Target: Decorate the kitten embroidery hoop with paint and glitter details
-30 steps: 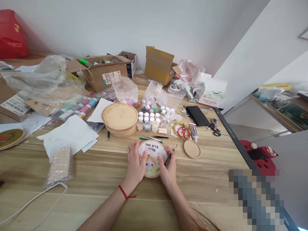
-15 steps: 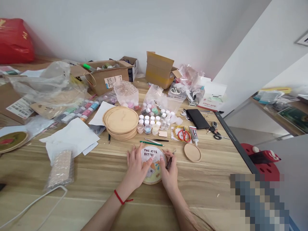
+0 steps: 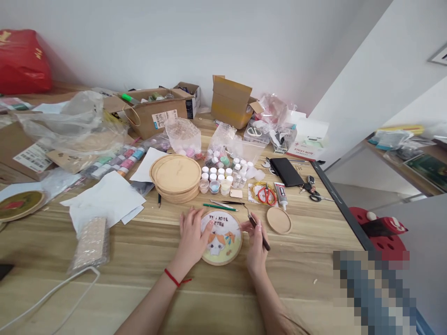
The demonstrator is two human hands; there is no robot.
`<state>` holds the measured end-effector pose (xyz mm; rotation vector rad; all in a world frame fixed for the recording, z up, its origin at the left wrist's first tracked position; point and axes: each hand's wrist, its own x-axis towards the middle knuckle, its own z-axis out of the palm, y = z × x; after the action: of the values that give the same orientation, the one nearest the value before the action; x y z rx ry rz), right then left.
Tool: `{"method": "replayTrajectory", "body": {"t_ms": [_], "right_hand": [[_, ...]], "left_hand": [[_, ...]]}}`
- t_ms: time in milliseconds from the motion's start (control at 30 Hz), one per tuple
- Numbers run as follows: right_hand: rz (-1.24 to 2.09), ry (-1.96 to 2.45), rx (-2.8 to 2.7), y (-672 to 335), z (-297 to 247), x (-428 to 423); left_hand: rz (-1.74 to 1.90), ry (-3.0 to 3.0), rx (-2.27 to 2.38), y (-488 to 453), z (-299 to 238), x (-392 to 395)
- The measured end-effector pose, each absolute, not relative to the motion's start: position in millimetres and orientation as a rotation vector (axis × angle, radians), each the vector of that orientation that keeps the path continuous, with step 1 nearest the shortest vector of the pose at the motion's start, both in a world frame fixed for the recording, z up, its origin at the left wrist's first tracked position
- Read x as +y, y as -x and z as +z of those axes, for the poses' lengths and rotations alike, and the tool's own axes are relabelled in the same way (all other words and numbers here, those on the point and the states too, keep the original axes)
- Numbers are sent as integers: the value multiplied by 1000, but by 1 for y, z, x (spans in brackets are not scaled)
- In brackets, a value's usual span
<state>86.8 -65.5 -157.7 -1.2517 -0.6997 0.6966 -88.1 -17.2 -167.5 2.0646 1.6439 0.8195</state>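
Note:
A round wooden plate (image 3: 227,249) lies on the table before me, with lettering and a cat picture on its face. My left hand (image 3: 193,232) grips its left edge, thumb over the picture and fingers along the rim; part of the lettering is hidden. At the plate's right side, my right hand (image 3: 256,244) is closed around the dark handle of a small palette knife (image 3: 259,230). The knife's thin metal end points up and left, above the table. A smaller empty wooden disc (image 3: 278,220) lies to the right of this hand.
Behind the plate lie a green pencil (image 3: 220,207) and dark tweezers (image 3: 233,203). White-lidded jars (image 3: 220,172) stand farther back, beside stacked wooden plates (image 3: 177,174). Red-handled pliers (image 3: 267,194) and a glue tube (image 3: 281,195) are at right; a bubble-wrapped pack (image 3: 91,243) is at left.
My right hand has left the plate's rim and moved right, bringing the palette knife upright into view. My left thumb has drawn back left, uncovering more of the cat picture.

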Motion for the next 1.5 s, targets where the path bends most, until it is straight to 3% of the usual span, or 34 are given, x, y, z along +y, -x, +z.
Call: {"method": "replayTrajectory", "body": {"t_ms": [533,1500], "right_hand": [[900,1265,-607,-106,-172,-53],[970,1345,-654,-100,-168,-27]], "left_hand": [[945,-2005,1617,94,-170,-1],[941,-2044,1609,90,-160,-2]]}}
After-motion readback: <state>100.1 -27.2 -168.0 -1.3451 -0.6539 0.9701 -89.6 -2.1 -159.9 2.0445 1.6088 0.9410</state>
